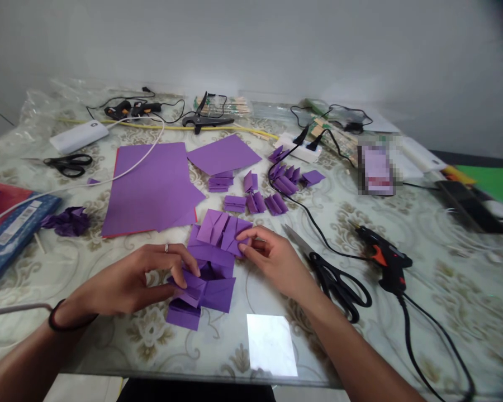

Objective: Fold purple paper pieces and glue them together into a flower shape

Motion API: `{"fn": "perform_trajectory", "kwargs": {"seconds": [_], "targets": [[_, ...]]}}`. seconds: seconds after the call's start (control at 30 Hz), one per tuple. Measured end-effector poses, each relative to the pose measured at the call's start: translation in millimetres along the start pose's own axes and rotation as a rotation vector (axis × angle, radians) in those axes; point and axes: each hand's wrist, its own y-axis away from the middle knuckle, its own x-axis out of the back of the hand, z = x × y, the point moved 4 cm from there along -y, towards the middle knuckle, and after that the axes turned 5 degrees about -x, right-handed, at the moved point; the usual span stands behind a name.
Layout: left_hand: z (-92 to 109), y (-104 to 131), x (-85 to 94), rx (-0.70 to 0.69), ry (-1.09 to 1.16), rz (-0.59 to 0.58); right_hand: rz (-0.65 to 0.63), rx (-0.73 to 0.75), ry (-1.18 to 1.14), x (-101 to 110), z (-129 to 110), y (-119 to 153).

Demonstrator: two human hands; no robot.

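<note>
Several folded purple paper pieces [218,298] lie in a loose cluster near the front of the table. My left hand [145,279] pinches a folded piece [194,290] at the cluster's left side, thumb and fingers on it. At the upper right of the cluster, my right hand [276,259] has thumb and fingers closed on the edge of another folded piece [233,230]. Beside that one is a creased piece [212,226]. More small folded pieces [255,202] sit behind the hands. Large purple sheets [151,187] lie to their left.
Black scissors [339,282] and a glue gun [388,259] with its cord lie at right. A power strip [299,148] and phone [376,170] are further back. At left are smaller scissors [69,164], crumpled purple paper [67,220] and a blue packet [19,237].
</note>
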Motion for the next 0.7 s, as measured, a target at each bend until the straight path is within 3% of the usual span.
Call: {"fn": "perform_trajectory", "kwargs": {"seconds": [0.47,0.7], "targets": [[2.6,0.1,2.7,-0.007,-0.019,0.0,-0.012,-0.021,-0.04,-0.6,2.6,-1.7],[2.0,0.7,1.7,0.05,-0.128,-0.012,-0.133,-0.107,-0.094,-7.6,2.0,0.9]]}}
